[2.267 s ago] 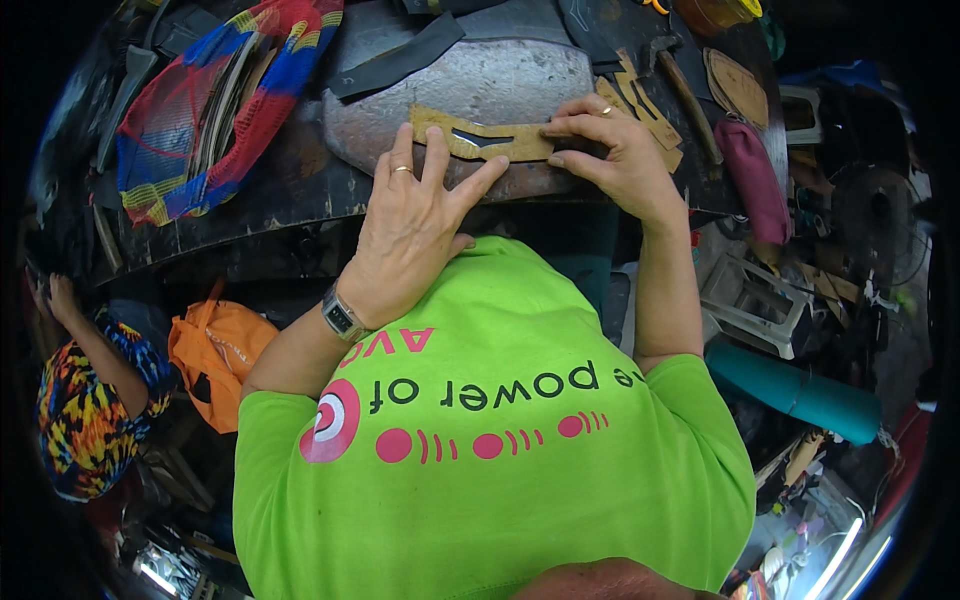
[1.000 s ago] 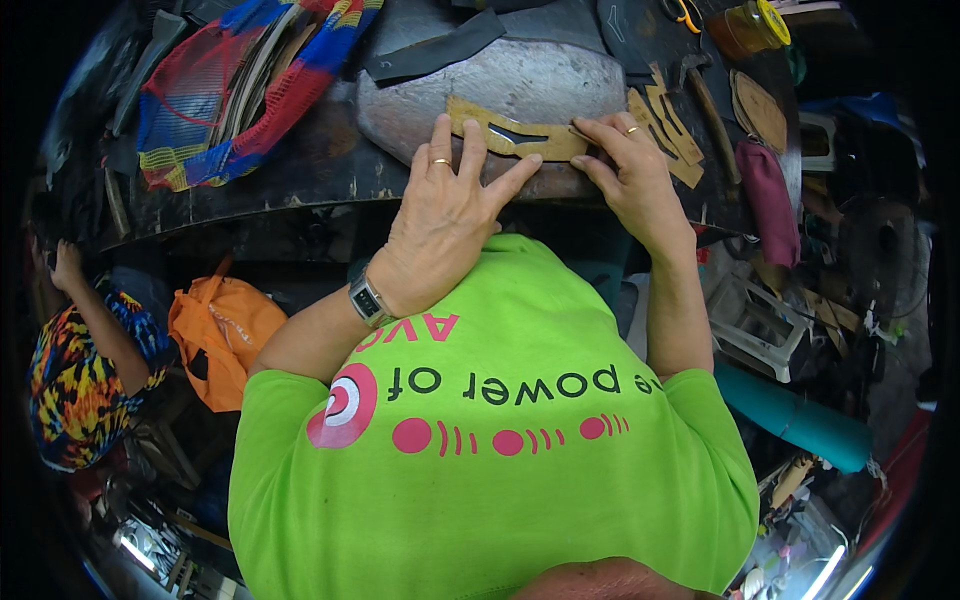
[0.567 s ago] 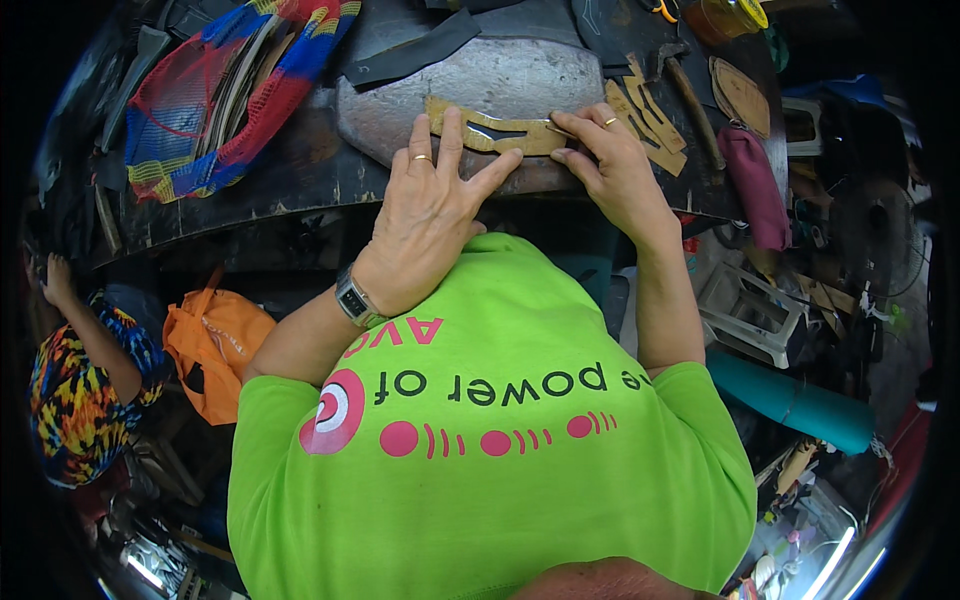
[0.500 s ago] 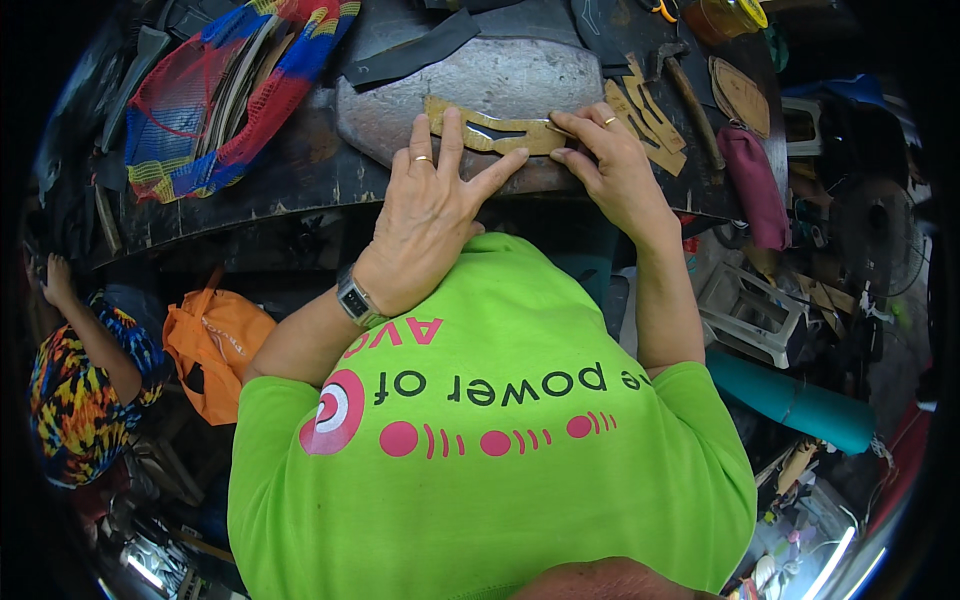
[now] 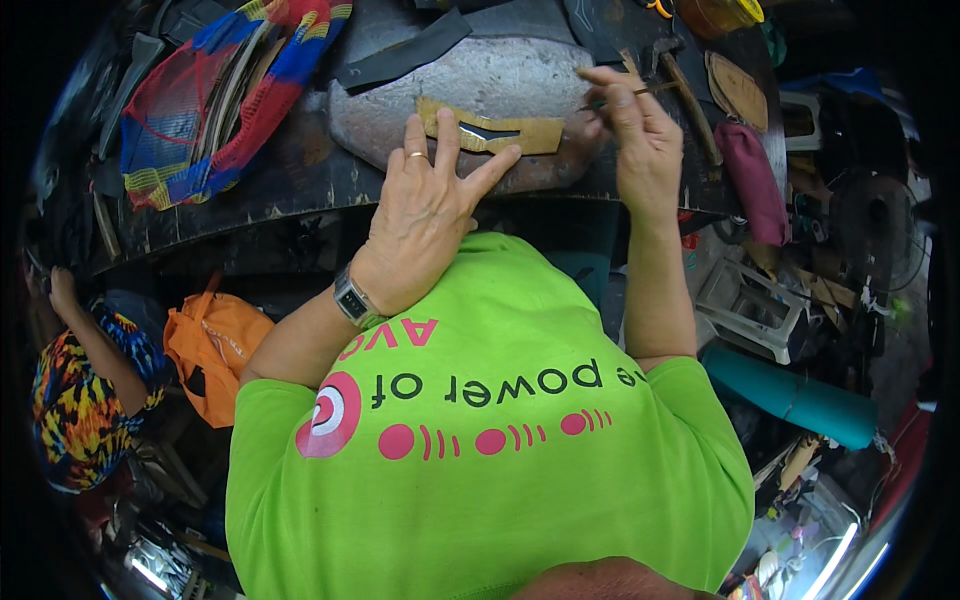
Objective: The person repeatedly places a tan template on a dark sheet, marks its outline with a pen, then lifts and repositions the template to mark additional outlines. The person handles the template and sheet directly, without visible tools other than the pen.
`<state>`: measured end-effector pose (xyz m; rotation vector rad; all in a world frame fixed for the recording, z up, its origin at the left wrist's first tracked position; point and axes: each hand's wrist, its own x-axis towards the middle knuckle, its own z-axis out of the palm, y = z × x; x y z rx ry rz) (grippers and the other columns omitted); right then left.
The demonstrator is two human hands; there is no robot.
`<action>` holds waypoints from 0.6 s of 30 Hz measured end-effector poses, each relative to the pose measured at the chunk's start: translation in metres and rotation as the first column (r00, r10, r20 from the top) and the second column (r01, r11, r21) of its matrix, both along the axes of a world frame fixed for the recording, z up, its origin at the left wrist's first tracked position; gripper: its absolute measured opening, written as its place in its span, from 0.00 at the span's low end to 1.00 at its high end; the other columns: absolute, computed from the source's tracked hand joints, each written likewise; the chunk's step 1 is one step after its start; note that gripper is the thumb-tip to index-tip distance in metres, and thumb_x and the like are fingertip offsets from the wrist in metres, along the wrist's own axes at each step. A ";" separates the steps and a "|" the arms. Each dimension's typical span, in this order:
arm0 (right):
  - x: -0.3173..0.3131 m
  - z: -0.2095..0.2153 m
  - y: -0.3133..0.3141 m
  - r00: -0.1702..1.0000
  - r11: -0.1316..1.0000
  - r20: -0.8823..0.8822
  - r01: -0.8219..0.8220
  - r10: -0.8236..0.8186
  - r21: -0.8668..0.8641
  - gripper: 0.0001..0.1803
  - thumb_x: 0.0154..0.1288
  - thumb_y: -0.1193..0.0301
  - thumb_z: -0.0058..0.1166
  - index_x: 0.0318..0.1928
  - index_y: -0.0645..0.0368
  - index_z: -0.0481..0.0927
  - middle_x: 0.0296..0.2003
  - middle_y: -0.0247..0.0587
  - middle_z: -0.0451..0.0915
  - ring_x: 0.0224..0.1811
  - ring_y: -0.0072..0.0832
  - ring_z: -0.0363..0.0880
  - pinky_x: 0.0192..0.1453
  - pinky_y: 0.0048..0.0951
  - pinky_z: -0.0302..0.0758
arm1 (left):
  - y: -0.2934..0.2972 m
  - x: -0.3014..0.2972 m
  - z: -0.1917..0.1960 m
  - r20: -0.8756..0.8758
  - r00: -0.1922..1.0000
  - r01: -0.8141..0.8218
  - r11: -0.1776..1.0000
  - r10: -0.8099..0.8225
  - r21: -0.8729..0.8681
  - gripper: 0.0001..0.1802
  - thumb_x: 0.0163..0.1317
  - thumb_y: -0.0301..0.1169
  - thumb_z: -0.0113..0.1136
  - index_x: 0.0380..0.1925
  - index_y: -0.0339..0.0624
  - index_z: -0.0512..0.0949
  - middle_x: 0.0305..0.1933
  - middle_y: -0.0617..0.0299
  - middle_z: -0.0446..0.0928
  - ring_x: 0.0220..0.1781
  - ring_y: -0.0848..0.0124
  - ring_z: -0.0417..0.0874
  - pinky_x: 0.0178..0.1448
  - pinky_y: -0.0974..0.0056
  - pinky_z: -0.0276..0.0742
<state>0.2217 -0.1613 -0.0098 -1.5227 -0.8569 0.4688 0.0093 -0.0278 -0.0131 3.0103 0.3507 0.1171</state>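
My left hand (image 5: 425, 205) lies with fingers spread, its fingertips pressing on a tan, curved pattern piece (image 5: 540, 135) with a long slot cut through it. The piece rests on a worn grey slab (image 5: 510, 75), near its front edge. My right hand (image 5: 648, 140) is raised to the right of the piece, apart from it, fingers closed around a thin pen-like stick (image 5: 655, 89). A dark tip shows by the fingers; blur hides the exact kind. Behind that hand, another tan piece (image 5: 630, 63) is mostly covered.
Dark strips (image 5: 405, 52) lie at the slab's back edge. A hammer (image 5: 692, 108) and a maroon pouch (image 5: 752, 185) lie at right. A striped mesh bag (image 5: 225, 110) holding flat pieces sits at left. Another person (image 5: 95, 390) is at far left, near an orange bag (image 5: 215, 345).
My right hand has left the pattern piece and moved up and right, now with the thin stick in its fingers. My left hand stays pressed on the piece.
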 end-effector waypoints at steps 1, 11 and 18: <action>-0.006 -0.003 0.004 0.993 0.999 -0.114 -0.033 0.031 -0.020 0.16 0.84 0.66 0.51 0.60 0.63 0.84 0.44 0.35 0.83 0.46 0.17 0.82 0.46 0.18 0.77 | 0.001 0.000 -0.001 0.001 1.000 -0.001 1.000 0.001 0.000 0.54 0.51 0.36 0.80 0.78 0.74 0.63 0.75 0.36 0.61 0.73 0.37 0.66 0.69 0.45 0.71; -0.039 -0.019 0.037 0.963 0.972 -0.139 -0.228 0.233 0.046 0.10 0.77 0.82 0.51 0.53 0.65 0.80 0.42 0.38 0.85 0.46 0.24 0.88 0.51 0.25 0.84 | 0.004 -0.003 -0.005 0.044 0.999 0.022 1.000 -0.022 -0.008 0.40 0.62 0.34 0.68 0.76 0.69 0.69 0.74 0.33 0.63 0.72 0.37 0.67 0.63 0.50 0.72; -0.042 -0.017 0.043 0.983 0.980 0.040 -0.178 0.182 -0.085 0.08 0.72 0.82 0.59 0.49 0.67 0.85 0.37 0.37 0.87 0.41 0.21 0.87 0.46 0.23 0.83 | 0.001 -0.004 -0.006 0.045 0.999 0.017 0.999 -0.018 0.028 0.39 0.63 0.33 0.67 0.75 0.68 0.69 0.75 0.32 0.62 0.72 0.36 0.67 0.62 0.51 0.73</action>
